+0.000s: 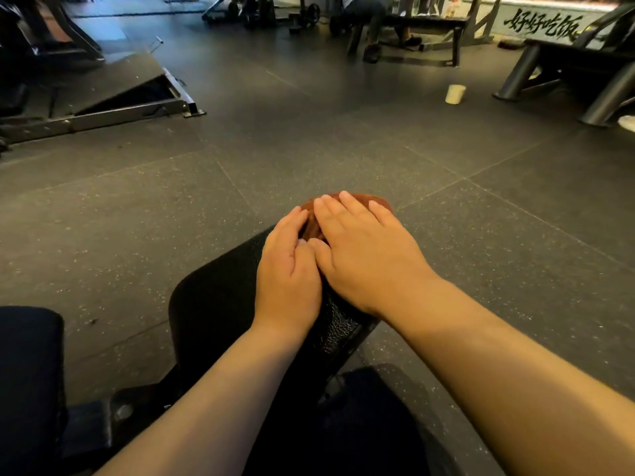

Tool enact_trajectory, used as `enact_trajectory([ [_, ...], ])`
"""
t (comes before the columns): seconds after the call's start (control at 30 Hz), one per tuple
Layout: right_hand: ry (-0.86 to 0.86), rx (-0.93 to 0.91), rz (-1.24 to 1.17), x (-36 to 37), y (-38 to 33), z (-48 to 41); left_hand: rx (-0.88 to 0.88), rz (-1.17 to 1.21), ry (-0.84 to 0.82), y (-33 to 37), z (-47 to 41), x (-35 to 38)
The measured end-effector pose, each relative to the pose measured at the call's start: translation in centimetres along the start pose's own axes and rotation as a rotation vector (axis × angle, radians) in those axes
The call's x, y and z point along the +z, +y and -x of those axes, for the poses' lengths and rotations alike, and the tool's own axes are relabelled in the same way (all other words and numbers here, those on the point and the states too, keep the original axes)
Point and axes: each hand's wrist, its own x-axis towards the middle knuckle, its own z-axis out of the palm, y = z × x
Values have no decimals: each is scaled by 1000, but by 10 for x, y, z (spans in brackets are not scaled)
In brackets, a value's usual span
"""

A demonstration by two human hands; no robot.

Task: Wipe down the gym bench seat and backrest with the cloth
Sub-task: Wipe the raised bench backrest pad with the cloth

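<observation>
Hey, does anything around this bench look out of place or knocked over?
One thing: a pale cup stands by itself on the open floor, away from any bench. It is upright, nothing spilled. Both hands press the brown cloth on the bench pad.

Black bench pad (213, 297); brown cloth (311, 225) at far end.

floor (309, 149) open ahead; cup (455, 94), machine frames (515, 77) far off.

Dark speckled rubber floor tiles (309, 156) fill the room, with thin seams between them. A slanted metal platform (113, 94) sits at left. A pale cup (455, 94) stands on the floor near grey machine legs (515, 77) at right. Behind, a wall banner (544, 24) bears black brush characters.
</observation>
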Motion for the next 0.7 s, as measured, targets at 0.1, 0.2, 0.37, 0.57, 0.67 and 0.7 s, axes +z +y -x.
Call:
enact_trajectory([
  [0.1,-37,126,-138,-2,16,-24,62,-61,-29,-1,0,2],
  [0.2,-100,298,-410,-6,36,-50,95,-97,-57,-2,1,4],
  [0.37,8,248,-453,-5,40,-4,146,-137,-101,2,5,5],
  [0.57,-31,281,-390,-13,41,8,168,-168,-174,0,2,10],
  [0.67,-135,257,-346,-19,35,-23,149,-207,-175,-3,-3,9],
  [0.7,-150,247,-388,-18,36,-29,156,-215,-184,-4,-4,8],
])
